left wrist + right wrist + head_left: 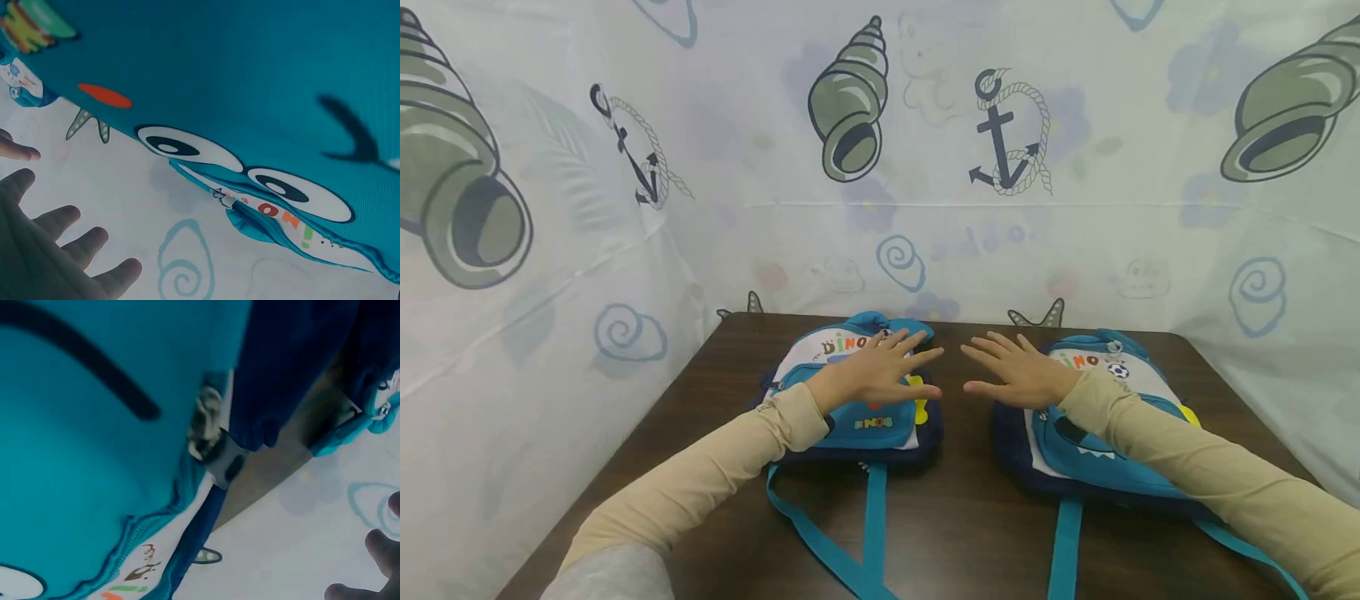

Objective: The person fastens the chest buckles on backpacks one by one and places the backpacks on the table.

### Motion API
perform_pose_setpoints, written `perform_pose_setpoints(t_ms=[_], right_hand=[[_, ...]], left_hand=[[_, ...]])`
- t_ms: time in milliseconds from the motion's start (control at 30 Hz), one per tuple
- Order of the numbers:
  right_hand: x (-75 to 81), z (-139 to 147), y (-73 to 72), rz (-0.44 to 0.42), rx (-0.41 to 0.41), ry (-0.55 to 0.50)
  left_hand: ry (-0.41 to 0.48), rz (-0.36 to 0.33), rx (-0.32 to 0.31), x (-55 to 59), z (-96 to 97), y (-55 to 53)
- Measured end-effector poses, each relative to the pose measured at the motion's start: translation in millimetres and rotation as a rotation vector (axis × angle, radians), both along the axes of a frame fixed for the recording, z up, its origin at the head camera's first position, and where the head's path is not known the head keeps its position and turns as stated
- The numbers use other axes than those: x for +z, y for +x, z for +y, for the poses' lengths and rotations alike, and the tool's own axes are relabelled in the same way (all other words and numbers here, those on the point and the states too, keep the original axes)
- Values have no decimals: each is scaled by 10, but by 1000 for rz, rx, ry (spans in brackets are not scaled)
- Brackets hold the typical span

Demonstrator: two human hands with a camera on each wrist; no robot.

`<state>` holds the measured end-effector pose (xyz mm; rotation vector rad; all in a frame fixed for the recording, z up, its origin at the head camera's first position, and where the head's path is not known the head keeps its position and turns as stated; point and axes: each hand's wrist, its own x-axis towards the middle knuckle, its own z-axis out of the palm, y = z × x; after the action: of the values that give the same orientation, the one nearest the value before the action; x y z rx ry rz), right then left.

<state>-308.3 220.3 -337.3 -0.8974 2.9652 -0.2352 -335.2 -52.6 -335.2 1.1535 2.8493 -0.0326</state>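
Note:
Two blue-and-white children's backpacks with dinosaur prints lie side by side on the table. Over the left backpack [865, 421] my left hand [883, 368] is held out, fingers spread and straight, overlapping its front in the head view. My right hand [1018, 372] reaches out beside and over the inner edge of the right backpack [1093, 454], fingers also spread. Neither hand holds anything. In the left wrist view, printed eyes [300, 194] show on the blue pocket close to the camera. A zipper pull [206, 422] shows in the right wrist view.
The dark brown table [970, 533] carries both packs. Blue straps [874, 525] trail from the left backpack toward the near edge, and another strap [1066, 546] hangs from the right one. A white printed curtain [940, 233] surrounds the table's back and sides.

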Motion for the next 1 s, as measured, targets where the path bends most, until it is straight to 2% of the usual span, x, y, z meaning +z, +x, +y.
perform_pose_setpoints(t_ms=[267, 567, 800, 1000], right_hand=[[-35, 84, 56, -2, -18, -11], [91, 117, 72, -14, -52, -1], [143, 261, 106, -33, -119, 42], [136, 450, 193, -67, -175, 32]], left_hand=[[-3, -24, -3, -35, 46, -36], [11, -15, 26, 15, 54, -27], [2, -1, 21, 43, 191, -45], [-1, -38, -5, 25, 355, -42]])
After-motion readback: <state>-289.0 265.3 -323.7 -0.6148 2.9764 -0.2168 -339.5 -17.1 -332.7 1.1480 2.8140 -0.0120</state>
